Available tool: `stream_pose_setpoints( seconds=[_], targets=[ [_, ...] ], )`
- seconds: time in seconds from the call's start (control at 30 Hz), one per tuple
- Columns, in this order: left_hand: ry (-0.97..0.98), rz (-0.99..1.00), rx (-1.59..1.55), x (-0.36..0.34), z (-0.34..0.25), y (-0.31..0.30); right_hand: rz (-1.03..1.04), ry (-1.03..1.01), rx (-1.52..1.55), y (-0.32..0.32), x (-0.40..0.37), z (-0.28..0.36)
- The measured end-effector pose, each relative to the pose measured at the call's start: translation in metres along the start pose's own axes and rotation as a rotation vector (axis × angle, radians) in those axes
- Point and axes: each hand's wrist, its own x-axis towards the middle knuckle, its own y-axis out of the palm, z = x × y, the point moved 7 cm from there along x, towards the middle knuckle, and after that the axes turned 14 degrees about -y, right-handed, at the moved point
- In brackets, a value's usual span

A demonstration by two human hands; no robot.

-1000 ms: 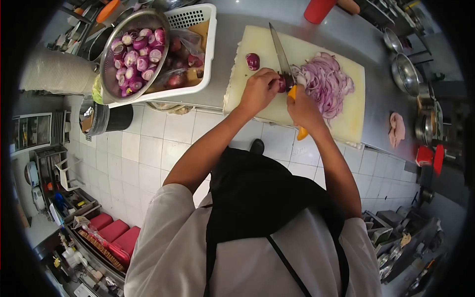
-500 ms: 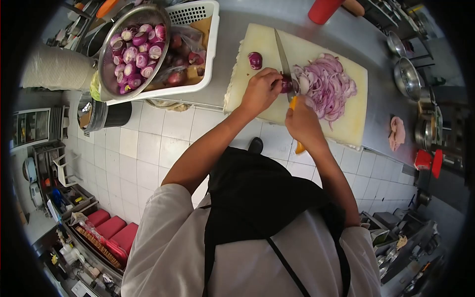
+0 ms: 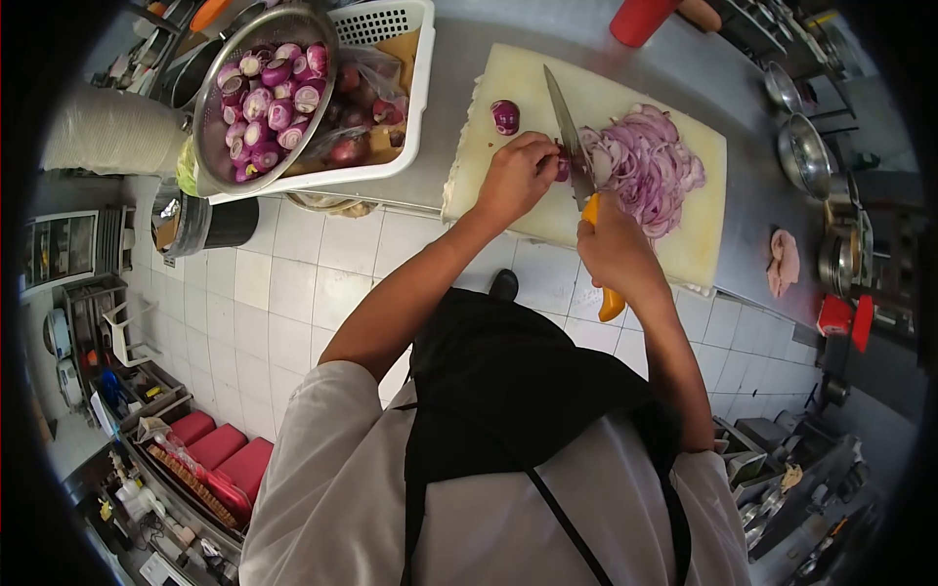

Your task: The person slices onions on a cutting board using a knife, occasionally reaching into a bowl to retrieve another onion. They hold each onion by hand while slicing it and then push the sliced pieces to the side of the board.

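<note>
My left hand is closed with its fingertips on a piece of red onion, mostly hidden behind the fingers, on the cutting board. In my right hand is the yellow handle of a kitchen knife; its long blade points away from me, just right of the held onion. A pile of sliced red onion lies on the board to the right of the blade. Toward the board's left edge sits another peeled onion piece, apart from both hands.
Left of the board, a metal colander full of peeled red onions rests on a white plastic basket with bagged onions. A red container stands behind the board. A pink cloth and metal bowls are at the right.
My right hand and the knife have shifted right and slightly toward me, and the blade stands a little farther from the left fingers. The left hand stays put on the onion.
</note>
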Motion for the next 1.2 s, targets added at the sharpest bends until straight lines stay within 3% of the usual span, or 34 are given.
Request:
stream_pose_setpoints(
  seconds=[0.17,0.23,0.37,0.57,0.77,0.97,1.1,1.2],
  targets=[
    [0.026,-0.013,0.022,-0.001,-0.001,0.001,-0.287,-0.288,-0.304,0.048,0.045,-0.045],
    [0.023,-0.019,0.033,0.0,-0.001,-0.003,-0.268,-0.296,-0.26,0.034,0.063,-0.038],
    [0.037,-0.025,0.027,0.002,-0.003,-0.003,-0.029,-0.023,0.074,-0.003,0.037,-0.005],
    [0.012,-0.011,0.024,0.0,-0.001,0.0,0.018,0.025,0.07,-0.008,0.001,0.015],
    [0.027,-0.022,0.014,-0.001,-0.003,0.001,-0.226,-0.211,-0.172,0.04,0.039,-0.034],
    [-0.007,0.011,0.022,0.002,-0.001,0.002,-0.254,-0.235,-0.078,0.031,0.049,-0.053],
    [-0.037,0.024,0.032,0.003,-0.001,0.003,-0.246,-0.145,-0.121,0.015,0.039,-0.055],
    [0.039,0.031,0.044,0.004,-0.015,0.006,-0.252,-0.139,-0.113,0.009,0.039,-0.059]
  ],
)
